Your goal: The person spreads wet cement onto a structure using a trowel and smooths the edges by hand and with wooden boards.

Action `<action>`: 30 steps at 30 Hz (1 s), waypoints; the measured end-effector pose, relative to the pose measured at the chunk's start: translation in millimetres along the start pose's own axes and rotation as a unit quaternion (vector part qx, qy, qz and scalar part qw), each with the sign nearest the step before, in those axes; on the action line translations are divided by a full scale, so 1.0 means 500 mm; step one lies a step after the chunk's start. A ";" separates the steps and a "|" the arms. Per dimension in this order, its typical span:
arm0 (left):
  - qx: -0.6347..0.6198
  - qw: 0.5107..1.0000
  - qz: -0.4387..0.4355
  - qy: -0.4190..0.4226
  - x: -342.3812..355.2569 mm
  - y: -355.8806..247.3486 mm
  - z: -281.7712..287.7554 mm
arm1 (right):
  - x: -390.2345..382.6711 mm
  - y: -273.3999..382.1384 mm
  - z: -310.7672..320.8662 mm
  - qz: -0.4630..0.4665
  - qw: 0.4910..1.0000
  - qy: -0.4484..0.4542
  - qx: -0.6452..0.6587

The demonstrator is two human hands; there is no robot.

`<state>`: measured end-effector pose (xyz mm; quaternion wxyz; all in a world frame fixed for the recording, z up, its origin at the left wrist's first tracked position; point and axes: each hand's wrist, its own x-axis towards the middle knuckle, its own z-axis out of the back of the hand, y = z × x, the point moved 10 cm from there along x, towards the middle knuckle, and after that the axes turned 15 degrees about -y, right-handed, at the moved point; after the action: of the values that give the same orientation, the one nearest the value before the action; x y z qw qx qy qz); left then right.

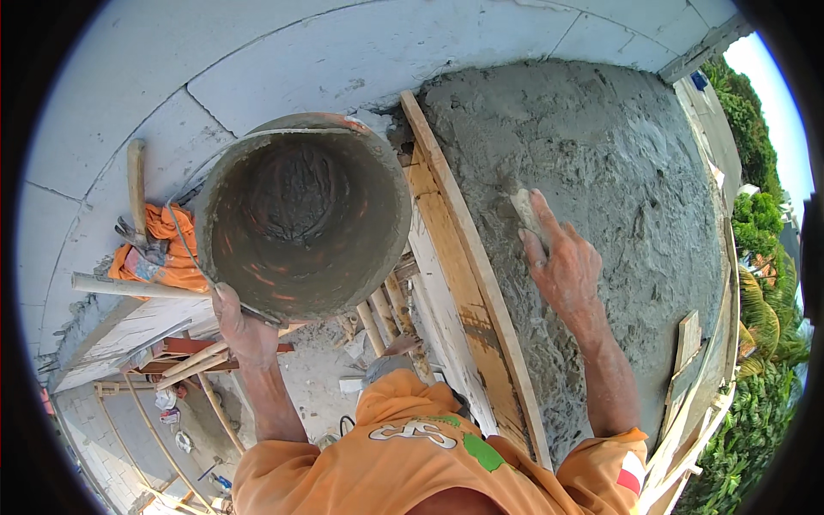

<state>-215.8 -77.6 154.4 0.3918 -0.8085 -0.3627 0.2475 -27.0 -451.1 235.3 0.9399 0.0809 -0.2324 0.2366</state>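
My left hand grips the lower rim of a mortar-caked bucket, its mouth turned toward me. Wet grey mortar sits deep inside, and a thin wire handle loops around its left side. My right hand is closed around the pale, crusted handle of what looks like a trowel. Its blade cannot be made out against the wet grey concrete spread below it. A wooden formwork board borders the concrete between the bucket and my right arm.
A claw hammer lies on an orange cloth left of the bucket. White block wall curves along the far side. Below, bamboo poles stand over a lower floor. Wood scraps lie at the slab's right edge, with trees beyond.
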 end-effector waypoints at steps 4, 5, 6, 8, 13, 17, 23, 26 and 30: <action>0.003 1.000 -0.001 0.008 -0.003 -0.010 -0.005 | 0.063 -0.017 0.025 -0.052 0.998 -0.014 0.031; -0.001 1.000 0.005 0.023 -0.002 -0.007 -0.008 | 0.077 -0.013 0.019 -0.056 0.998 -0.018 0.030; -0.001 1.000 0.005 0.028 -0.002 -0.007 -0.007 | 0.088 0.001 -0.005 -0.044 0.999 0.019 0.007; 0.004 1.000 0.001 0.026 -0.001 -0.010 -0.003 | 0.106 0.002 -0.039 -0.033 0.998 0.054 -0.017; 0.007 1.000 -0.002 0.007 -0.005 -0.011 -0.006 | 0.137 -0.001 -0.057 -0.036 0.996 0.080 0.006; 0.007 0.999 0.028 0.040 0.007 0.011 -0.009 | 0.134 0.004 -0.065 -0.045 0.995 0.091 0.007; -0.010 1.000 0.010 -0.001 -0.001 -0.014 -0.003 | 0.101 -0.085 0.001 -0.145 0.976 0.148 0.063; -0.050 0.988 0.056 0.136 -0.019 -0.010 -0.071 | -0.015 -0.119 0.082 -0.172 0.977 0.119 0.049; -0.040 0.980 0.088 0.177 -0.025 0.009 -0.130 | -0.178 -0.087 0.128 -0.177 0.975 0.134 0.031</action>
<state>-177.4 -118.8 189.4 0.3938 -0.8832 -0.2249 0.1193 -100.9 -542.3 247.5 0.9865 0.1173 -0.0791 0.0825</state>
